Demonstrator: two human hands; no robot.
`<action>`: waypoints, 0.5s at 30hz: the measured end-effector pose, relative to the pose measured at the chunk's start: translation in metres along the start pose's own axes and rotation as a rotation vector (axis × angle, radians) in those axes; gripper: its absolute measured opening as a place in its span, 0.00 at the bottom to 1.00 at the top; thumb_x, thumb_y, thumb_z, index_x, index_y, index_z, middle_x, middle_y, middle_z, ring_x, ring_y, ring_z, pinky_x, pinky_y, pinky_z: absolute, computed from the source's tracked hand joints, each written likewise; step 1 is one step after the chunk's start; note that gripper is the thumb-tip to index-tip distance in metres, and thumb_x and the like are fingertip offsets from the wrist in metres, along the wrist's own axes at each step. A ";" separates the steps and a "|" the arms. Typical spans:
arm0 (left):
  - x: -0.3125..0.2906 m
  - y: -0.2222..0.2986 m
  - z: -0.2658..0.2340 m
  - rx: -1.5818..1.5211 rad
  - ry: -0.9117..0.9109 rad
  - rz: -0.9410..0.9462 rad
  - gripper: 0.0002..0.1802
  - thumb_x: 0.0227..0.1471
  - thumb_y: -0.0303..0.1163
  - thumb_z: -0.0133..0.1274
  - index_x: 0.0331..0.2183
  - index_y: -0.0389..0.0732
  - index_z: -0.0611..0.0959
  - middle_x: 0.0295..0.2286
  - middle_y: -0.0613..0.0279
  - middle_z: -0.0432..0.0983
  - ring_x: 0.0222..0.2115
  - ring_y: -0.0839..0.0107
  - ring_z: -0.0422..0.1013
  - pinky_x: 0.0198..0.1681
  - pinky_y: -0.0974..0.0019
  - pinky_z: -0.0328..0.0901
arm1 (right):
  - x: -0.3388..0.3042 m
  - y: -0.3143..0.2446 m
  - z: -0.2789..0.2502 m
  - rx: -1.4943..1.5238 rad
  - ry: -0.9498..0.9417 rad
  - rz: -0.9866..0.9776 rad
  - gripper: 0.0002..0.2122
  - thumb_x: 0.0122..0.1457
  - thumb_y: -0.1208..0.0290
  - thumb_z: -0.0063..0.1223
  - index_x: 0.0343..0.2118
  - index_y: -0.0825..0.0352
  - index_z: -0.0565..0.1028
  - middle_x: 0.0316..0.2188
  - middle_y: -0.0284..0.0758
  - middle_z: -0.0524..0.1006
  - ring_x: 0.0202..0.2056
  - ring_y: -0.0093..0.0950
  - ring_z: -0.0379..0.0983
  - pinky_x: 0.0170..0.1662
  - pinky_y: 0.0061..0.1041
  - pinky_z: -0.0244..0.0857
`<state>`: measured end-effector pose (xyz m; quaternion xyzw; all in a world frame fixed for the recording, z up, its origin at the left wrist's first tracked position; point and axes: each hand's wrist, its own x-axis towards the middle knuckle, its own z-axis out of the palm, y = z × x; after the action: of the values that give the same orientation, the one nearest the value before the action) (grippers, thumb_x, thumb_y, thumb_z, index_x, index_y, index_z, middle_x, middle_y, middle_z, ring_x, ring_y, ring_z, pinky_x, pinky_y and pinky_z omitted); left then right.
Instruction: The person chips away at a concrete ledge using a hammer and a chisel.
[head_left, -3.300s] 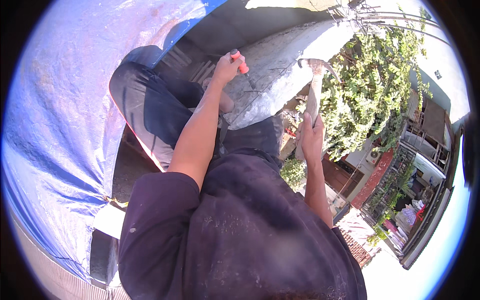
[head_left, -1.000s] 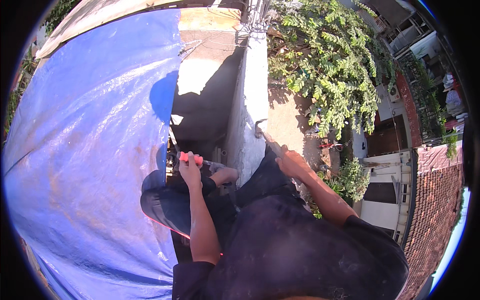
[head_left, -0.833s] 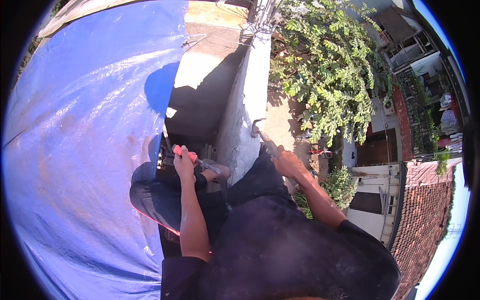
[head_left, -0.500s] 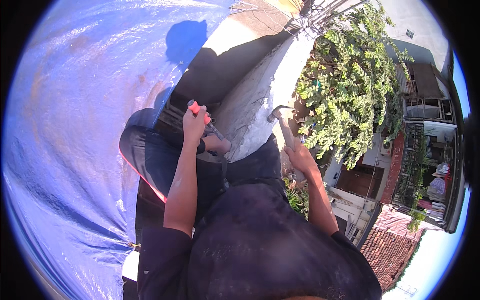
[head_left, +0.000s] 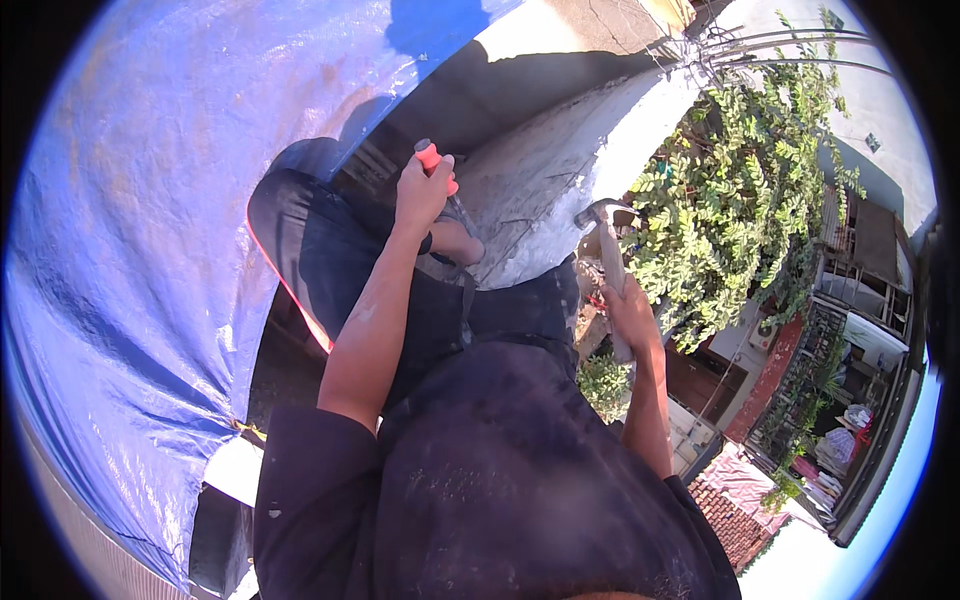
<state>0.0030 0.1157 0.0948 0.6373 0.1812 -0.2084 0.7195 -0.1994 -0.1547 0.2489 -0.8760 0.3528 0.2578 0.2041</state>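
My left hand (head_left: 422, 192) is closed around the red handle of a chisel (head_left: 428, 156), whose dark butt end points up and away. Its shaft slants down beside my bare foot (head_left: 455, 242); I cannot make out where the tip rests. In my right hand (head_left: 630, 312) is a claw hammer (head_left: 612, 255), gripped by its wooden handle. The hammer's metal head is raised at the edge of a rough white wall (head_left: 565, 175), apart from the chisel. My knees are bent on either side of the wall top.
A large blue tarp (head_left: 180, 220) spreads along my left. Leafy branches (head_left: 740, 210) grow close beyond the hammer on the right. Further down on that side are a tiled roof (head_left: 725, 520) and a balcony with laundry (head_left: 835, 450). Several cables (head_left: 700, 55) run past the wall's far end.
The view has turned, so the wall, tarp and plants sit differently in it. Both hands keep their grips on the chisel and the hammer.
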 end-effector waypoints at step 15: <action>0.002 0.017 0.023 -0.061 -0.056 0.123 0.15 0.62 0.36 0.58 0.44 0.33 0.79 0.36 0.59 0.81 0.35 0.75 0.78 0.39 0.68 0.76 | 0.021 0.010 0.064 0.753 -0.008 0.064 0.11 0.65 0.66 0.55 0.42 0.69 0.71 0.22 0.33 0.73 0.18 0.25 0.73 0.20 0.29 0.68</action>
<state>0.0142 0.0947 0.1109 0.6188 0.1275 -0.1759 0.7549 -0.2136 -0.1377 0.1841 -0.7272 0.4493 0.1198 0.5050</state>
